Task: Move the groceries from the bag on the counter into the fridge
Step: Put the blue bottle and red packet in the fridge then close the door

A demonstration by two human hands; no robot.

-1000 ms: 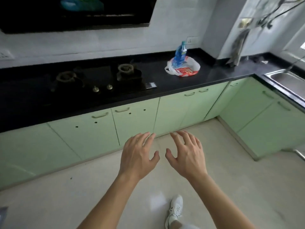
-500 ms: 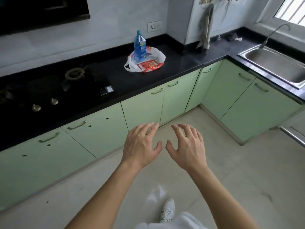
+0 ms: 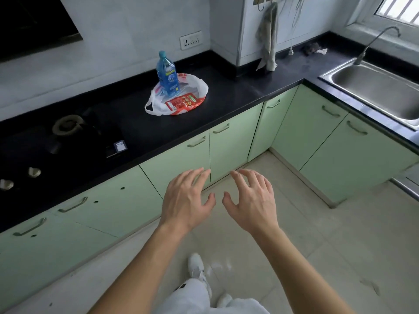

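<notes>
There we were, our left hand (image 3: 186, 200) and our right hand (image 3: 251, 200) held out side by side, backs up, and both of them held nothing: fingers (image 3: 197, 175) spread and loosely bent, the two thumbs close together but not touching. The white plastic bag (image 3: 202, 87) lay well beyond the fingertips, up and slightly to their left, slumped open on the black counter (image 3: 235, 96), and nothing of ours touched it. A blue water bottle (image 3: 167, 75) stood upright at the bag's far left side. A red packet (image 3: 184, 102) lay flat at the bag's near edge, printed face up. One handle loop trailed off the bag's left end. Left of the bag sat the gas hob (image 3: 68, 137). Right of the bag, round the counter's corner, was the steel sink (image 3: 326, 75). On the wall behind the bag we saw a socket (image 3: 191, 39), and a grey cloth (image 3: 269, 37) hung further right. Below the bag ran the green cabinet doors (image 3: 231, 150), and our fingertips showed against them.
</notes>
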